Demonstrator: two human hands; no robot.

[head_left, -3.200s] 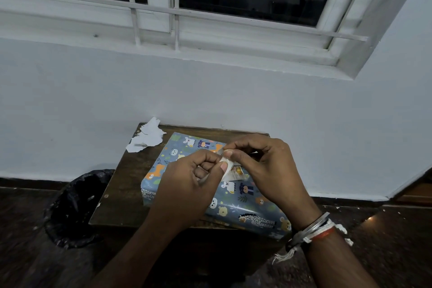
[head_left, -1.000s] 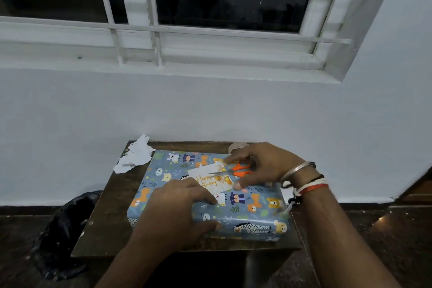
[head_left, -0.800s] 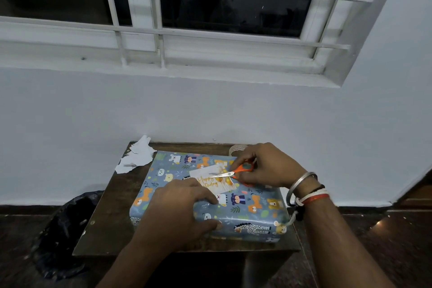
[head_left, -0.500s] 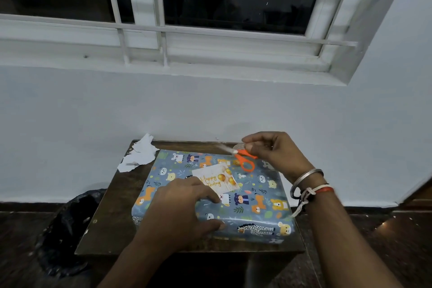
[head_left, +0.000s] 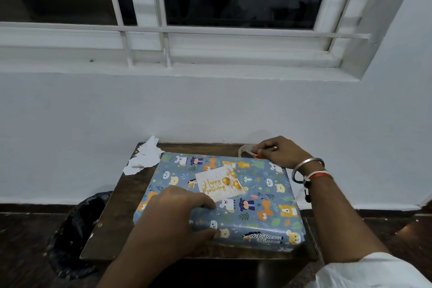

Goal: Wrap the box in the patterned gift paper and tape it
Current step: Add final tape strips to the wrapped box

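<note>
1. Black bin bag (head_left: pixel 77 229): on the floor, left of the surface, likely there to take offcuts.
2. Torn white paper scraps (head_left: pixel 145 156): on the far left corner of the wooden surface (head_left: pixel 109 224), pushed clear of the work.
3. Left hand (head_left: pixel 173 220): grips the box's near left edge, fingers curled over the top and thumb on the front face. This looks like steadying.
4. Box (head_left: pixel 268 196): lies flat mid-surface, fully covered in the patterned gift paper (head_left: pixel 261 229), blue with cartoon animals. No loose flap shows, so wrapping looks nearly done.
5. "Happy Birthday" card (head_left: pixel 219 181): lies tilted on the box top, its near corner just beside the left fingers. Whether it is fixed down cannot be told.
6. Tape roll (head_left: pixel 245 149): on the surface behind the box's far right corner.
7. Right hand (head_left: pixel 280 152): fingers curled, tips touching the roll, with a sliver of something orange beneath. What it actually grips cannot be told. Probably fetching tape.
</note>
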